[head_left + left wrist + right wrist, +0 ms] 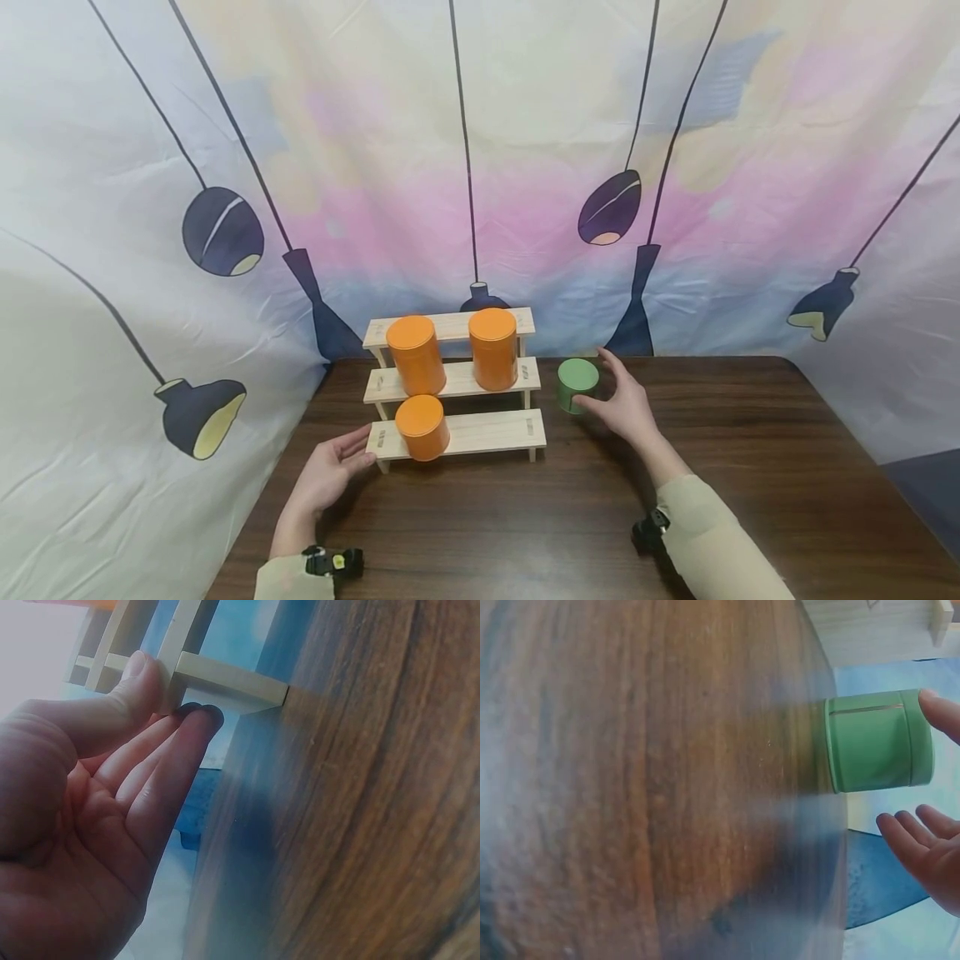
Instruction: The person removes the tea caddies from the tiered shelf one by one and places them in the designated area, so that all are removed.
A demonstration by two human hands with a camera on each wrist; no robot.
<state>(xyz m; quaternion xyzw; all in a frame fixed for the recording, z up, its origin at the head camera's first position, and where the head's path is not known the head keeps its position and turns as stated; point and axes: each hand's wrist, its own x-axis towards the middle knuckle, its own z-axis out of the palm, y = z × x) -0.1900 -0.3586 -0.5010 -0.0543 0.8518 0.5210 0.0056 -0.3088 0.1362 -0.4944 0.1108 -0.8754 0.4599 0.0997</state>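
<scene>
A three-tier light wooden rack (487, 431) stands on the table. My left hand (327, 472) pinches the left end of its lowest step, thumb above and fingertips beneath in the left wrist view. On that step sits a short orange can (422, 429). Two taller orange cans, one on the left (417, 357) and one on the right (494, 350), stand on the middle step. Right of the rack is a short green can (577, 387) with a lid. My right hand (624, 406) spreads around it, thumb at the lid's edge and fingers apart from its side in the right wrist view.
The dark wood-grain table (525, 525) has its far edge just behind the rack and the green can. Behind it hangs a cloth backdrop (547, 100) printed with lamps. Each wrist wears a black strap.
</scene>
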